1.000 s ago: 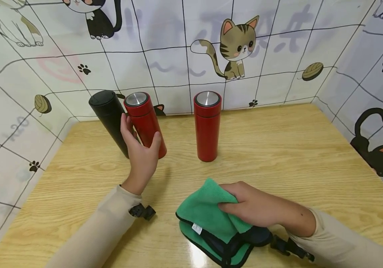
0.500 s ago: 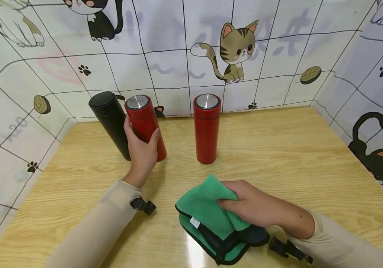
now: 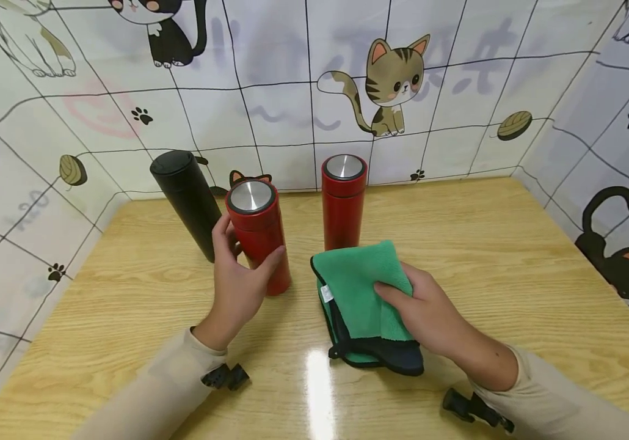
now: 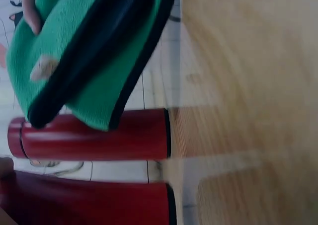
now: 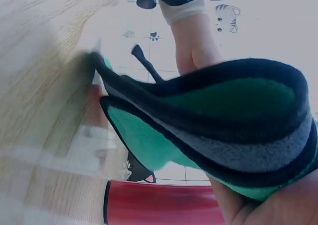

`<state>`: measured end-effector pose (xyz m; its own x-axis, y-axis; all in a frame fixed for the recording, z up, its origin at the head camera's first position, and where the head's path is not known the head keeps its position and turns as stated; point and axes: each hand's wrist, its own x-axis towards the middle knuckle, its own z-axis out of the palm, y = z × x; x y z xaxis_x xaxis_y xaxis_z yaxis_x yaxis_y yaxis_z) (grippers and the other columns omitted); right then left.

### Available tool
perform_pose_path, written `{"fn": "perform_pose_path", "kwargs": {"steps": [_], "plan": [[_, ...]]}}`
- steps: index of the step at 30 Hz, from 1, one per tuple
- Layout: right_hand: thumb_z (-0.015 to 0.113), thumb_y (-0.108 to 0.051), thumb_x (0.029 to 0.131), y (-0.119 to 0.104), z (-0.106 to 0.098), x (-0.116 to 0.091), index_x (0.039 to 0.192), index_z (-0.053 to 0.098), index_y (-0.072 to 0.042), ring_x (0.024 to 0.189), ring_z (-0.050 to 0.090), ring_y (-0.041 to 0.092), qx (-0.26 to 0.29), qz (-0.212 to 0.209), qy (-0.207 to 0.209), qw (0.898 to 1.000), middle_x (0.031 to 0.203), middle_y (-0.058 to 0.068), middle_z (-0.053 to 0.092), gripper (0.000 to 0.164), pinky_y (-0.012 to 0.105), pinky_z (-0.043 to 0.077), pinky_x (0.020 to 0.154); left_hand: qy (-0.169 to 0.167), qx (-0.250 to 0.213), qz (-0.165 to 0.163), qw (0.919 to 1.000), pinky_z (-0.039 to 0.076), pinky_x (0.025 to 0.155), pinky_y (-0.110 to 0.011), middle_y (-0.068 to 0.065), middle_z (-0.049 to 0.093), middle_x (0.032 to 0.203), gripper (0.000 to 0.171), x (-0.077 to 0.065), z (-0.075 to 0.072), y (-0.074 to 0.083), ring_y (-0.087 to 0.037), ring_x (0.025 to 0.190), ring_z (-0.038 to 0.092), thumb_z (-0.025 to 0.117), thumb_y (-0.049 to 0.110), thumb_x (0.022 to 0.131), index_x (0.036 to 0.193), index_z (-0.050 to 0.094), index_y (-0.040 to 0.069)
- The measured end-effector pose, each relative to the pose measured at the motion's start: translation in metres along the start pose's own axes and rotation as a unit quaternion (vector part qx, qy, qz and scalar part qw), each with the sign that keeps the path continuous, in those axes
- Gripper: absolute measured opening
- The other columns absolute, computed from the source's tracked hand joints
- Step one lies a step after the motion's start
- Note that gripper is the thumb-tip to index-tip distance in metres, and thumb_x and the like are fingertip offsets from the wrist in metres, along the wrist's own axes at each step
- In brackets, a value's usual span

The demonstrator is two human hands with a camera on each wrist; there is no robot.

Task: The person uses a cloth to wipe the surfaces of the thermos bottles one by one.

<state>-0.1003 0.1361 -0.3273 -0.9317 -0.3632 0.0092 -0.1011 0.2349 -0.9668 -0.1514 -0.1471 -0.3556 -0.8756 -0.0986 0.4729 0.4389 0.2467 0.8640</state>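
Observation:
My left hand (image 3: 240,284) grips a red vacuum flask (image 3: 259,241) with a silver-topped lid, thumb on its right side and fingers round its left. The flask leans slightly. In the left wrist view, the held flask (image 4: 104,200) lies alongside the second red flask (image 4: 99,135). My right hand (image 3: 430,305) pinches a folded green cloth (image 3: 358,287) with black edging and a white tag, thumb on top. The cloth is raised over the table and hides the base of the standing red flask (image 3: 342,214) in the head view. The right wrist view shows the cloth's folded layers (image 5: 238,101).
A black flask (image 3: 187,201) stands behind my left hand, to the left. All of this is on a wood-grain table (image 3: 485,256), backed by a white wall covering (image 3: 270,116) with printed cats. Small black devices (image 3: 226,376) are strapped at both wrists.
The left hand has brought its red flask nearer and to the right, away from the black flask. The right hand has raised the cloth and moved it forward toward the other red flask.

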Motion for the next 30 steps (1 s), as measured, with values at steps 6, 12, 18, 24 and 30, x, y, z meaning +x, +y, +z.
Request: {"fn": "perform_pose_path", "kwargs": {"steps": [6,12,18,24,30], "plan": [[0.049,-0.016,0.105,-0.003,0.001,-0.002,0.139,0.052,-0.001,0.108,0.069,0.014,-0.001,-0.032,0.063,0.997,0.133,0.020,0.062,0.037,0.027,0.057,0.085,-0.042,0.014,0.010,0.9990,0.043,0.101,-0.044,-0.003,0.052,0.138,0.094,-0.019,0.009,0.014,-0.016,0.125,0.048,0.086,0.006,0.076,0.150,0.029,0.019],[0.046,-0.018,0.107,-0.003,0.002,-0.002,0.137,0.053,0.000,0.107,0.068,0.007,-0.004,-0.067,0.099,0.993,0.129,0.020,0.063,0.036,0.025,0.057,0.086,-0.084,0.016,0.043,0.9954,0.048,0.098,-0.040,0.000,0.054,0.136,0.095,-0.033,0.024,0.029,-0.017,0.122,0.052,0.089,0.009,0.072,0.149,0.033,0.017],[0.045,-0.018,0.107,-0.002,0.003,-0.004,0.138,0.051,0.002,0.109,0.067,0.006,-0.010,-0.083,0.108,0.991,0.131,0.019,0.062,0.037,0.024,0.057,0.088,-0.109,-0.006,0.062,0.9921,0.050,0.098,-0.040,0.000,0.055,0.136,0.094,-0.041,0.042,0.033,-0.019,0.120,0.055,0.090,0.010,0.071,0.147,0.035,0.016],[0.045,-0.015,0.107,-0.002,0.006,-0.005,0.140,0.049,0.002,0.113,0.066,0.006,-0.003,-0.089,0.108,0.990,0.133,0.019,0.060,0.037,0.024,0.056,0.090,-0.124,-0.010,0.073,0.9895,0.051,0.096,-0.038,-0.003,0.055,0.136,0.094,-0.045,0.054,0.033,-0.020,0.117,0.056,0.091,0.010,0.070,0.146,0.036,0.012],[0.047,-0.013,0.106,0.000,0.007,-0.006,0.142,0.047,-0.002,0.114,0.066,0.009,-0.014,-0.094,0.082,0.992,0.135,0.017,0.060,0.038,0.028,0.057,0.091,-0.132,-0.012,0.097,0.9865,0.051,0.098,-0.041,-0.008,0.056,0.135,0.095,-0.047,0.057,0.032,-0.023,0.118,0.058,0.091,0.007,0.068,0.145,0.036,0.009]]}}
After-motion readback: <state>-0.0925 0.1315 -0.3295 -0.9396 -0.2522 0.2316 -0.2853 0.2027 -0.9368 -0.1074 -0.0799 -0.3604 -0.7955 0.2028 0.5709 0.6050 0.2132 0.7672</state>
